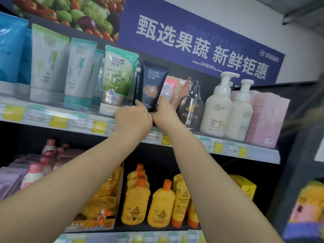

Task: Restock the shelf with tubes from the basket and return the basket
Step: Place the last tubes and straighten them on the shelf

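Reaching: two bare forearms stretch up from the bottom of the view toward the upper shelf [87,123] of a shop display.
Left hand [132,118]: curled at the tube's lower left edge, one fingertip lying on its face; it pinches the base.
Right hand [164,114]: wrapped round the lower right edge of the same tube, fingers closed on it; the two hands touch each other below it.
Dark navy plastic squeeze tube [152,85]: held upright, cap end down, at the front of the upper shelf, between a green-and-white tube [117,79] on its left and a dark glass-like pump bottle [191,104] on its right. Whether its cap already rests on the shelf cannot be told; the hands hide it.
Handling: likely light, with a soft body that dents under a squeeze and a smooth, somewhat slippery skin; the stiff cap end, where both hands are, looks the surest hold.
Behind: a second dark tube stands just behind the held one.
Below: orange-capped yellow bottles [161,206] fill the lower shelf.
Above: a blue banner with white Chinese lettering [201,44].
Basket: not in view.
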{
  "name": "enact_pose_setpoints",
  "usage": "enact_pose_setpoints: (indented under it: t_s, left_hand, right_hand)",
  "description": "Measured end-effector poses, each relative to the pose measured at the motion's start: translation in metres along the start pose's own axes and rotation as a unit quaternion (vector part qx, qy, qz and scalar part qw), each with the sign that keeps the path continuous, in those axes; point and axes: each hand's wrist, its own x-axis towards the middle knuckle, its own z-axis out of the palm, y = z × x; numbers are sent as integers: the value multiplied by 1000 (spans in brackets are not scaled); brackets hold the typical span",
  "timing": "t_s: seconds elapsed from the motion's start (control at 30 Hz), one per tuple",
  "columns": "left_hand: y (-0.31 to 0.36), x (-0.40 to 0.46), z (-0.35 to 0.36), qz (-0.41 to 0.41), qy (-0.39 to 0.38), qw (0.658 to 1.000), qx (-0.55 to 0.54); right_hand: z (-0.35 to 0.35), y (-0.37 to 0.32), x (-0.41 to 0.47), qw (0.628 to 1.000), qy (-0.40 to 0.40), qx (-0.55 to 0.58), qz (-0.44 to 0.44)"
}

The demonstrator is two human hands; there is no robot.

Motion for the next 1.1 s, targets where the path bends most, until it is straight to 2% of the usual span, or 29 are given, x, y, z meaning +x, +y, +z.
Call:
enact_pose_setpoints:
  t_s: [0.17, 0.3, 0.4, 0.47, 0.63, 0.83, 1.1]
  left_hand:
    - [-3, -3, -6, -1, 35, 996, -77]
    - [-12, -14, -3, 98, 136, 968, -186]
    - [-22, -38, -3, 169, 146, 955, -196]
    - [-30, -63, -5, 187, 136, 951, -205]
    - [-63, -138, 7, 217, 66, 949, -220]
    - [-122, -244, 52, 248, -48, 939, -234]
    - [-218, -409, 113, 149, -296, 926, -181]
  right_hand:
    - [-3, -7, -15, 998, 59, -18, 21]
    - [-4, -13, -36, 995, 99, -24, 1]
    - [5, -11, -63, 988, 131, -45, -63]
    - [14, -3, -86, 978, 155, -77, -117]
    - [62, 20, -153, 978, 118, -118, -122]
    - [143, 48, -243, 989, -26, -135, -57]
    - [247, 92, -370, 970, -194, -139, 37]
